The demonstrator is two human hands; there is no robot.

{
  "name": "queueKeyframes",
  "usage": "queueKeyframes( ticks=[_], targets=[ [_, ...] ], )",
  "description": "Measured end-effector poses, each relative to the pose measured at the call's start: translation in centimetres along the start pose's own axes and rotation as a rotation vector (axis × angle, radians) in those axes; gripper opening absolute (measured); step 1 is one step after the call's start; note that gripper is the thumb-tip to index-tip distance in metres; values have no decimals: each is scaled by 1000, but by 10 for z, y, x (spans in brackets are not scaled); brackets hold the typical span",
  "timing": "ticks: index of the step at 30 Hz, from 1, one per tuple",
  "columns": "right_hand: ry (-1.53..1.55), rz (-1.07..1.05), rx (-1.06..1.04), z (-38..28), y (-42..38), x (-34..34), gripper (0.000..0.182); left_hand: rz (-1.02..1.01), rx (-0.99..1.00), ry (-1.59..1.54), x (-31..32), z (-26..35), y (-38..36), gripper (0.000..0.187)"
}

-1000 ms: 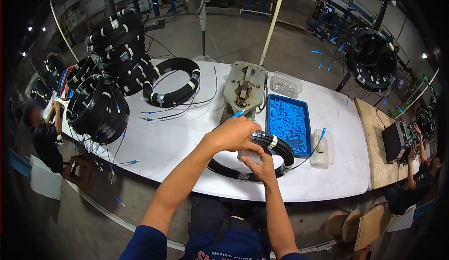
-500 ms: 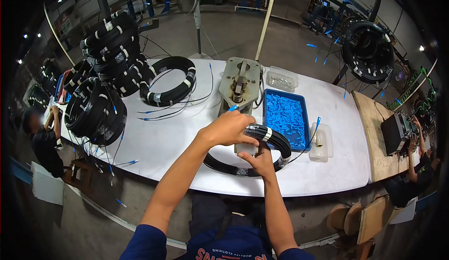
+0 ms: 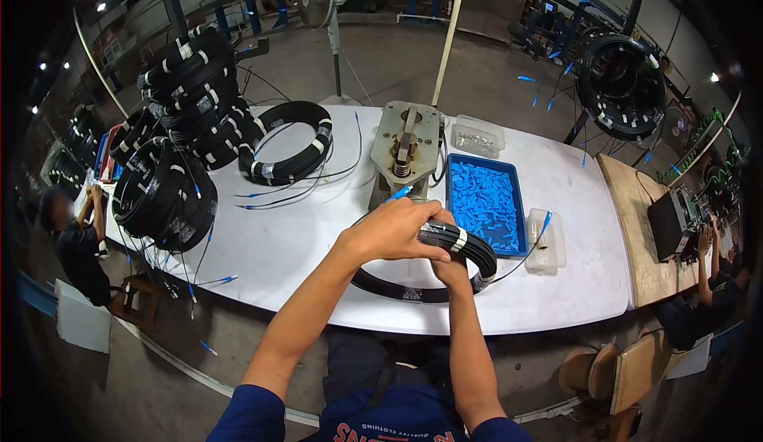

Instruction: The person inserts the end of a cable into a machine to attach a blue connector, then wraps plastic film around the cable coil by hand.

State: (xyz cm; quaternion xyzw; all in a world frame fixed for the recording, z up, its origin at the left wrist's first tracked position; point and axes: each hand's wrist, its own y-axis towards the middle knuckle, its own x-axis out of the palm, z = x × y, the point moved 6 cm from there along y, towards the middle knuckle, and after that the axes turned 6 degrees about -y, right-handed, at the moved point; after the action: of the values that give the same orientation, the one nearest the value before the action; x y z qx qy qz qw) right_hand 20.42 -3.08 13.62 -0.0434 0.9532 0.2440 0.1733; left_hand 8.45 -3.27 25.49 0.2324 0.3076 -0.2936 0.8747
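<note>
A black cable coil [image 3: 477, 253] with white and clear bands lies at the table's front edge. My left hand [image 3: 397, 231] is closed round the coil's upper left part, its thumb along the near side. A blue connector [image 3: 400, 193] sticks out just beyond its knuckles. My right hand [image 3: 451, 263] is at the coil's upper part, partly under my left hand; most of its fingers are hidden. At the coil's right a cable end with another blue connector [image 3: 547, 219] points up. A metal press [image 3: 407, 144] stands just beyond my hands.
A blue tray [image 3: 520, 203] of small blue parts and two clear boxes [image 3: 478, 136] [image 3: 544, 261] are at the right. Another coil [image 3: 290, 170] and stacked coils [image 3: 191, 84] lie left. Co-workers sit at far left [image 3: 75, 243] and far right [image 3: 699, 307].
My right thumb, earlier spread below the coil, is now tucked under my left hand. Both hands have come closer together, and the coil has shifted slightly.
</note>
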Motion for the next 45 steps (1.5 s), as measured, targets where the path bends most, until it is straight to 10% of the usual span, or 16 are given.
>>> queueKeyframes(
  ticks=[8,13,24,29,33,38,45],
  targets=[
    [189,91,-45,-6,19,-11,34,129,89,141,-8,12,-8,47],
    [415,134,-93,-7,23,-7,51,335,-250,-264,-14,-29,-8,51],
    [465,192,-47,-11,23,-4,65,136,-437,-247,-15,-37,-4,45],
    [-279,-389,536,1,-33,1,48,303,-321,-171,-14,-35,-6,43],
    [257,-600,206,-87,-40,-20,37,387,-331,-75,-13,-18,-9,40],
    [202,118,37,-103,16,-96,24,427,-250,-50,-3,1,-7,38],
    [180,-480,306,-59,56,-66,55,436,-261,-56,3,9,-7,40]
  ],
)
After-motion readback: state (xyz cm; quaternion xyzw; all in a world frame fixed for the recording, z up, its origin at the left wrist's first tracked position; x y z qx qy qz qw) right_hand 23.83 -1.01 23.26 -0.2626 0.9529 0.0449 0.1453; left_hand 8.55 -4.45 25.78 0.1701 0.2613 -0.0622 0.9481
